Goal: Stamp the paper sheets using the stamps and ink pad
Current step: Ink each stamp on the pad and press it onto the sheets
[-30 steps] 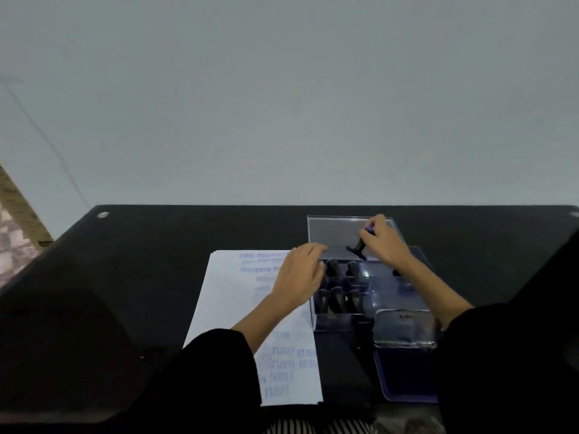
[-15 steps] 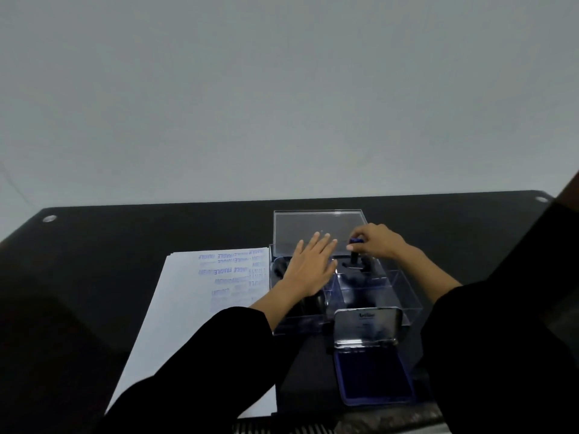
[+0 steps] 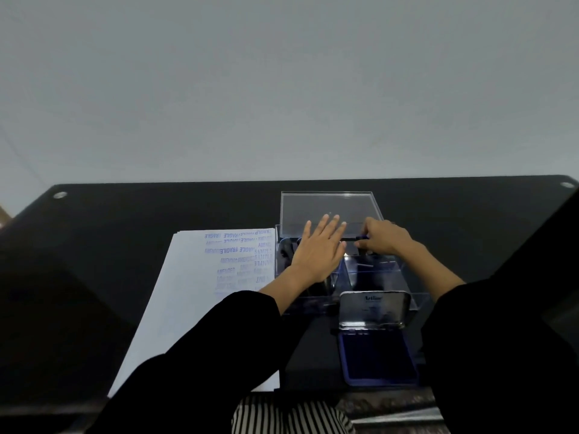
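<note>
Right, eyes on the stamp (image 3: 362,238): a small dark body with a blue top, sitting low in the far middle part of the clear box (image 3: 388,270). The right hand (image 3: 383,241) pinches it, fingers and thumb curled in on the blue end. Its printing face is hidden, so I cannot tell what it reads.

At nine o'clock of it the left hand (image 3: 319,249) lies flat, fingers straight and a little apart, holding nothing. It is spread over the box's left compartments, where more dark stamps (image 3: 285,252) stand. Whether the palm actually touches them I cannot tell.

At twelve o'clock of the hands the box lid (image 3: 326,208) stands open, tipped back. The paper sheets (image 3: 194,296) lie just beside the box at its nine o'clock, a white stack on the black table (image 3: 125,220). Blue prints crowd their far right corner: FRAGILE, AMENDED, SAMPLE.

At six o'clock of the box sits the ink pad (image 3: 379,361), open, its bed deep blue. Its metal cover (image 3: 374,310) is raised upright just before the box's near wall.

Now the change. A second ago the stamp was up and tilted in front of the lid, and the left hand was curled at the box's left edge. Now the stamp is down in the box and the left hand has flattened out. Against half a second ago, both hands sit much as they did.
</note>
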`<state>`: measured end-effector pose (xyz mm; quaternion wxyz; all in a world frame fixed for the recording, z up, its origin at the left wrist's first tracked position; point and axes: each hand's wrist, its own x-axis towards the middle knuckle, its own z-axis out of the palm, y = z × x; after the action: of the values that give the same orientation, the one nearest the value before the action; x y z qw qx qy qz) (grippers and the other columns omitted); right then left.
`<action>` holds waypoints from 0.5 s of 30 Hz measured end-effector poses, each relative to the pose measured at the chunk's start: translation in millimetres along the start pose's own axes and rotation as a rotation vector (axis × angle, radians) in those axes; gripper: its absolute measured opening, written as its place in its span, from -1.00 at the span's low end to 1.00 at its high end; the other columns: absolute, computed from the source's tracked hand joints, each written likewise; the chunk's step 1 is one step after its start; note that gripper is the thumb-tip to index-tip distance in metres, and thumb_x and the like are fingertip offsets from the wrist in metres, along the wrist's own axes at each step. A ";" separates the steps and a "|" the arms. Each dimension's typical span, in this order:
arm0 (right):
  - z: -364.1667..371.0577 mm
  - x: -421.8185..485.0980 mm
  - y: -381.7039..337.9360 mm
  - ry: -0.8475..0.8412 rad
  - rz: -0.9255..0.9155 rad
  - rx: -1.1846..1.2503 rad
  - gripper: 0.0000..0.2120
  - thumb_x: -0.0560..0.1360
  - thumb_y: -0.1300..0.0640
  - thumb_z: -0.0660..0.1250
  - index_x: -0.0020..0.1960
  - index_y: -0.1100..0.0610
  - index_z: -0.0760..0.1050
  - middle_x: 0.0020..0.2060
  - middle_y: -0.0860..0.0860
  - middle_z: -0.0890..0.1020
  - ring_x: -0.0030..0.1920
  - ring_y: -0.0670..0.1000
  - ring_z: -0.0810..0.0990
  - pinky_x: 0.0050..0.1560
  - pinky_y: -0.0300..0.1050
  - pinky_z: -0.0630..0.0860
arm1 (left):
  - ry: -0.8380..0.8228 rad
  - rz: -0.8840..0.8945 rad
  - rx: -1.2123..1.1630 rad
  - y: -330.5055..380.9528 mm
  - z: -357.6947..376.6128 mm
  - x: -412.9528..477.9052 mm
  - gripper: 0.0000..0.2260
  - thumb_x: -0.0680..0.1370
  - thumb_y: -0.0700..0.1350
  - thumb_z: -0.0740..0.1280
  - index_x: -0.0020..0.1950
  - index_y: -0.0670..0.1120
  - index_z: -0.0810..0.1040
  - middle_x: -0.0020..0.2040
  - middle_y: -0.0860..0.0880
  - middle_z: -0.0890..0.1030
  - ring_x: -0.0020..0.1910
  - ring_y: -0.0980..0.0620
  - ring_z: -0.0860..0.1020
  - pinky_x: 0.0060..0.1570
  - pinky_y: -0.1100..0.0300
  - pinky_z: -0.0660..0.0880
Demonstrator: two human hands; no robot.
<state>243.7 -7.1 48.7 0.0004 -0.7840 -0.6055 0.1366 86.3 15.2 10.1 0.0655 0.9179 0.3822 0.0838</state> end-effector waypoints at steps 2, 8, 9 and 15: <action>4.8 -0.8 -0.9 0.018 0.021 0.015 -0.66 0.52 -0.05 0.28 0.17 0.15 0.38 0.14 0.13 0.55 0.14 0.12 0.52 0.11 0.03 0.44 | 0.004 -0.001 0.010 -0.1 0.4 0.3 -0.55 0.67 -0.01 -0.09 0.55 -0.09 -0.02 0.56 -0.05 -0.04 0.54 0.00 -0.12 0.47 -0.06 -0.17; 13.7 -4.2 -5.2 0.064 0.064 0.045 -0.65 0.50 -0.07 0.31 0.19 0.11 0.45 0.17 0.12 0.56 0.18 0.13 0.51 0.11 0.01 0.44 | 0.014 0.010 0.007 -1.0 2.0 0.5 -0.55 0.67 -0.01 -0.09 0.54 -0.09 -0.01 0.56 -0.06 -0.03 0.54 -0.01 -0.11 0.47 -0.07 -0.17; 13.6 -5.0 -6.0 0.071 0.069 0.050 -0.65 0.50 -0.07 0.31 0.19 0.10 0.46 0.16 0.12 0.56 0.17 0.12 0.51 0.11 0.01 0.44 | 0.014 0.010 0.010 -1.3 2.1 0.6 -0.55 0.67 -0.01 -0.09 0.54 -0.09 -0.01 0.56 -0.06 -0.03 0.54 -0.01 -0.11 0.47 -0.07 -0.17; 10.6 -11.1 -8.8 0.083 0.081 0.060 -0.64 0.49 -0.08 0.32 0.20 0.08 0.50 0.16 0.10 0.57 0.17 0.10 0.52 0.09 -0.03 0.45 | 0.004 0.001 0.031 -0.4 1.8 0.1 -0.55 0.67 -0.01 -0.10 0.55 -0.08 -0.04 0.56 -0.05 -0.05 0.54 0.00 -0.13 0.47 -0.06 -0.18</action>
<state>230.5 -17.0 42.3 0.0437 -0.8126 -0.5682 0.1219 86.5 15.4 8.3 0.0504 0.9190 0.3830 0.0796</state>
